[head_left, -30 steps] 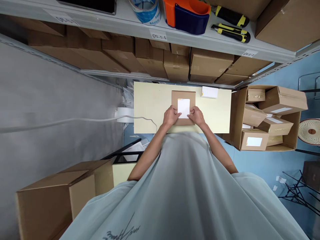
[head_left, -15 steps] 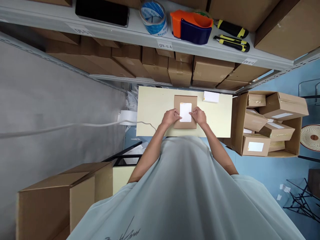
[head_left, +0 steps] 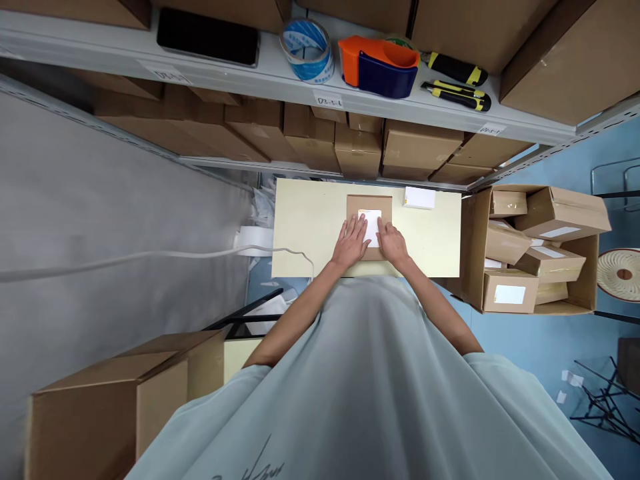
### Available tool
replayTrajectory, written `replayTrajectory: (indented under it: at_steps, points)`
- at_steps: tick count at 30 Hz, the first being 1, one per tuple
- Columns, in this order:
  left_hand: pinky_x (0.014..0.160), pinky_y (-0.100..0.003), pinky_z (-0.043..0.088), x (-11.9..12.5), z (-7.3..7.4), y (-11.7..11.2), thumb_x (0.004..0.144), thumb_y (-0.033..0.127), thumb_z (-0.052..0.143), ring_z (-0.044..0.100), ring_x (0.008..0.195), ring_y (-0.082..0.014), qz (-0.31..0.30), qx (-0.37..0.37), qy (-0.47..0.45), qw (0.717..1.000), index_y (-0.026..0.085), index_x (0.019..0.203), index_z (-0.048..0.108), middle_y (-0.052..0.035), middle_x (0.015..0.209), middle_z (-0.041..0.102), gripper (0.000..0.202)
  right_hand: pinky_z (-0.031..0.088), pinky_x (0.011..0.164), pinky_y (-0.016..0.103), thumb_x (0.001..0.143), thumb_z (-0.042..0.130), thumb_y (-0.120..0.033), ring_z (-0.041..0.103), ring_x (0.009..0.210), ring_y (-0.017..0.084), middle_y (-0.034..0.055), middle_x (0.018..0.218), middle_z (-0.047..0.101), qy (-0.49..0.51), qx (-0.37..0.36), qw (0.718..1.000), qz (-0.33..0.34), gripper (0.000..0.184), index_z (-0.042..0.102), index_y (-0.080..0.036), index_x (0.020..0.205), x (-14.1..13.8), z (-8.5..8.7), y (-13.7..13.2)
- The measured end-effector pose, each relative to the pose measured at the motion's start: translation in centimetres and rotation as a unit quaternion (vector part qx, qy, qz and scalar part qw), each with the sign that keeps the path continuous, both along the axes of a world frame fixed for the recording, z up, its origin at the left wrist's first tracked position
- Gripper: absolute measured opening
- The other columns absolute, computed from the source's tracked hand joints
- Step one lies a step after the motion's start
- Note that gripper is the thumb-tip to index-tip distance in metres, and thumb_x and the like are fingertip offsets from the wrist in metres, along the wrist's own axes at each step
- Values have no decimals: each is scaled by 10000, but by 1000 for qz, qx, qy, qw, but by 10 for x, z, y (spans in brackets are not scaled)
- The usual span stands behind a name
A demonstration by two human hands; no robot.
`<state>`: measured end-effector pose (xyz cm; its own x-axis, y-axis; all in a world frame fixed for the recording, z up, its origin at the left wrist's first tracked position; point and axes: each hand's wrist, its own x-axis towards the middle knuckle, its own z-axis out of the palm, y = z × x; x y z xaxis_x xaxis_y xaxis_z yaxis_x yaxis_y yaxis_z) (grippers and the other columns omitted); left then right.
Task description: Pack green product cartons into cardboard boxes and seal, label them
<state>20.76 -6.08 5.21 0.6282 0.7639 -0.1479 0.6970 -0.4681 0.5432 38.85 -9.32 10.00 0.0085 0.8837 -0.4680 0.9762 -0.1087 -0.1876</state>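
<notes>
A flat brown cardboard box lies on the pale yellow table, with a white label on its top face. My left hand rests flat across the label's left side, fingers stretched out and slightly apart. On the other side, my right hand touches the label's right edge with its extended index finger; its other fingers are partly bent. Neither hand grips anything. The hands cover the box's lower left and right parts.
A white stack of labels or small box sits at the back of the table. To the right stands a large carton of packed boxes. A shelf above holds blue tape, an orange-and-navy tape dispenser and cutters.
Both hands have gone from pinching the label's lower corners to lying on it with fingers extended. My left hand has shifted right, over the label. The box stays in place on the table.
</notes>
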Motion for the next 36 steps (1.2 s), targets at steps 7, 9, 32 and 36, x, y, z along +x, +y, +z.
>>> replayTrajectory:
  at_steps: [7, 9, 32, 36]
  points:
    - [1431, -616, 239, -36, -15, -28, 1159, 312, 348, 178, 1782, -307, 4, -13, -22, 1000, 176, 1715, 495, -137, 1845, 376, 591, 491, 1193, 462, 1115, 370, -79, 539, 1406, 339, 248, 1569, 586, 30, 69, 995, 72, 627, 455, -119, 1734, 7, -12, -60]
    - [1409, -579, 322, -43, -16, -36, 1148, 241, 342, 220, 1773, -286, -7, -21, -35, 999, 214, 1670, 559, -111, 1821, 437, 566, 485, 1220, 451, 1104, 382, -63, 506, 1462, 334, 228, 1645, 547, 43, 81, 992, 84, 629, 485, -135, 1719, 11, -13, -71]
    - [1187, -592, 541, 22, 18, 32, 1130, 401, 482, 595, 1462, -420, 104, -13, 111, 988, 248, 1755, 456, -109, 1914, 190, 644, 515, 1131, 429, 1197, 426, -324, 586, 1394, 335, 251, 1501, 664, 66, -11, 996, 61, 657, 295, -112, 1805, 20, -1, 13]
    - [1232, -617, 485, 7, 17, -19, 1141, 315, 438, 513, 1555, -404, 94, -5, 93, 991, 234, 1696, 537, -140, 1878, 300, 569, 513, 1138, 465, 1190, 438, -319, 536, 1350, 344, 230, 1435, 636, 70, 36, 993, 93, 598, 416, -150, 1764, 20, -12, -23]
